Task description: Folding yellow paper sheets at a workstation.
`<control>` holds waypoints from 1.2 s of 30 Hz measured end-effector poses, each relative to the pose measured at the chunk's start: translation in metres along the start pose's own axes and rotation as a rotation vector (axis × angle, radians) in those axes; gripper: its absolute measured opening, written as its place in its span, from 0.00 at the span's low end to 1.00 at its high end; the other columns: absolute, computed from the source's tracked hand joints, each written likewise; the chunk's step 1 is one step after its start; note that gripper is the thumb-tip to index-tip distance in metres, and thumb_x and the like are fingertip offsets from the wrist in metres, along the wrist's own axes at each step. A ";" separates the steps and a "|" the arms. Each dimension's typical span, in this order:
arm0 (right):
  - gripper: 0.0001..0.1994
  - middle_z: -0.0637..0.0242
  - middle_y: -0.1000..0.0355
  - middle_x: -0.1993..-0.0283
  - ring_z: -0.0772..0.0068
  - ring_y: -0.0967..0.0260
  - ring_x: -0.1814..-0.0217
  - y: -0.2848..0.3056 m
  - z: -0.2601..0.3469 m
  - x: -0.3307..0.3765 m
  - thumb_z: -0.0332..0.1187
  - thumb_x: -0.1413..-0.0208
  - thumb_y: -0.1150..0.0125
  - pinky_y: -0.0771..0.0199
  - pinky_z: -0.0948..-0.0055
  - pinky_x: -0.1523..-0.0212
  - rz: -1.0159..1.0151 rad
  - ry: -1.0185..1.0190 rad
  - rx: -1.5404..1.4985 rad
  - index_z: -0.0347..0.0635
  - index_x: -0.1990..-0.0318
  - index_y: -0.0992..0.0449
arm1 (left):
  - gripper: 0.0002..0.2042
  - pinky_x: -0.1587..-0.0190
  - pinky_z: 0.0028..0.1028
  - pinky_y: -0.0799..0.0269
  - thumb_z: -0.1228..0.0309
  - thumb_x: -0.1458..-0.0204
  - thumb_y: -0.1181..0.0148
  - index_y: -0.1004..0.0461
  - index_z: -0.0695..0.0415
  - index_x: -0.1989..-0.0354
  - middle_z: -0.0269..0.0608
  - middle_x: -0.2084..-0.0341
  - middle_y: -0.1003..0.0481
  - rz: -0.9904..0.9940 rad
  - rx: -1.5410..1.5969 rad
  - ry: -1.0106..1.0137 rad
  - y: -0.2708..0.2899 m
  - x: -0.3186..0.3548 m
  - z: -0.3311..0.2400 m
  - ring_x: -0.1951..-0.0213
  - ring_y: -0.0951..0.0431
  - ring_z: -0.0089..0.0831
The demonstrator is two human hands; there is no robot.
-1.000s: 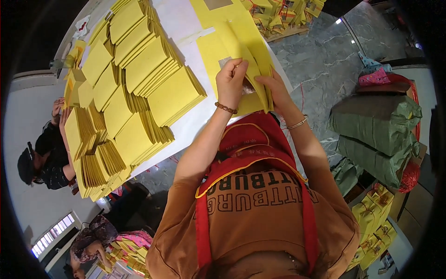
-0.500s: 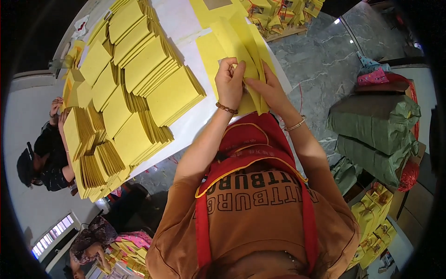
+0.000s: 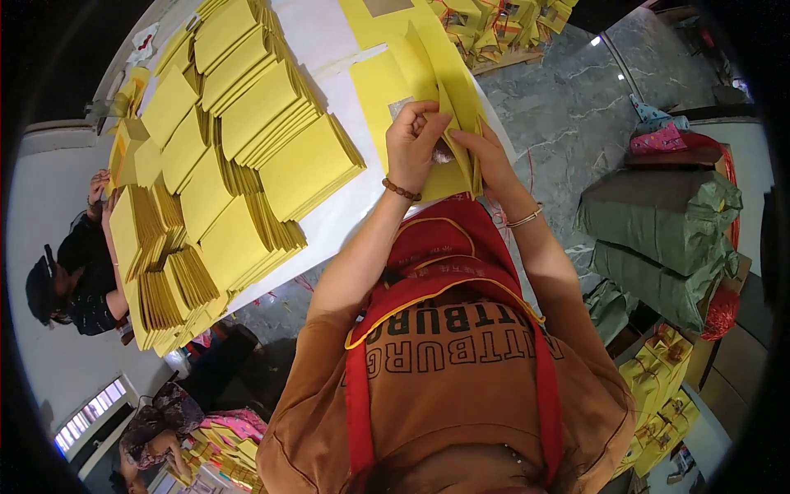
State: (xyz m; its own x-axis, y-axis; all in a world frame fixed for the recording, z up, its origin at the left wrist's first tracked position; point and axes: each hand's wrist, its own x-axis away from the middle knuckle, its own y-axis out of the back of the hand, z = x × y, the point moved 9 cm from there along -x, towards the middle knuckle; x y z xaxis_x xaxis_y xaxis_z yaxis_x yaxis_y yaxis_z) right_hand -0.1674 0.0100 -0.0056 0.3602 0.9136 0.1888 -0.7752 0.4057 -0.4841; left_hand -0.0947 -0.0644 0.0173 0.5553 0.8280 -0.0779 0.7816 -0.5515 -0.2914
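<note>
right hand (image 3: 487, 158) farther from the curled left hand (image 3: 413, 142), grasp on the folded yellow card (image 3: 457, 89), left grip unclear

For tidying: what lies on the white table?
Mainly stacks of folded yellow paper, a yellow sheet with a grey rectangle, and a partly folded yellow sheet. The table beneath them cannot be seen.

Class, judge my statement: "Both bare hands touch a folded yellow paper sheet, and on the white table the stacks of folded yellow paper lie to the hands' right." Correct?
The side is wrong: the head view shows the stacks of folded yellow paper on the white table to the left of the left hand and right hand. Both do touch the folded yellow paper sheet.
</note>
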 end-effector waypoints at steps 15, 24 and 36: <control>0.24 0.68 0.39 0.52 0.79 0.40 0.53 -0.005 0.002 0.003 0.29 0.51 0.50 0.38 0.80 0.54 0.083 0.003 0.055 0.39 0.45 0.45 | 0.09 0.82 0.14 0.47 0.75 0.54 0.44 0.31 0.61 0.64 0.25 0.86 0.37 0.004 -0.108 -0.039 0.002 -0.001 0.001 0.84 0.42 0.10; 0.24 0.66 0.39 0.50 0.77 0.40 0.52 0.000 -0.001 0.005 0.33 0.49 0.56 0.39 0.79 0.52 0.006 -0.069 -0.104 0.39 0.43 0.47 | 0.10 0.84 0.15 0.44 0.74 0.55 0.41 0.31 0.61 0.64 0.26 0.88 0.36 0.005 -0.098 0.043 -0.001 0.001 0.003 0.85 0.40 0.12; 0.25 0.66 0.40 0.49 0.77 0.40 0.51 -0.004 -0.003 0.004 0.33 0.49 0.58 0.40 0.79 0.52 0.059 -0.060 -0.076 0.40 0.42 0.50 | 0.12 0.84 0.15 0.44 0.70 0.57 0.39 0.31 0.62 0.66 0.27 0.88 0.36 -0.044 -0.187 0.011 0.000 -0.002 -0.004 0.85 0.40 0.12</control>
State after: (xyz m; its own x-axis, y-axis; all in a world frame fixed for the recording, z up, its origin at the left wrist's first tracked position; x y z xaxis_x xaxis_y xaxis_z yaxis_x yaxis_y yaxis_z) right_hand -0.1614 0.0123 -0.0057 0.2820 0.9366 0.2078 -0.7519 0.3503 -0.5585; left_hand -0.0945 -0.0660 0.0212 0.5215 0.8513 -0.0585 0.8439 -0.5247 -0.1124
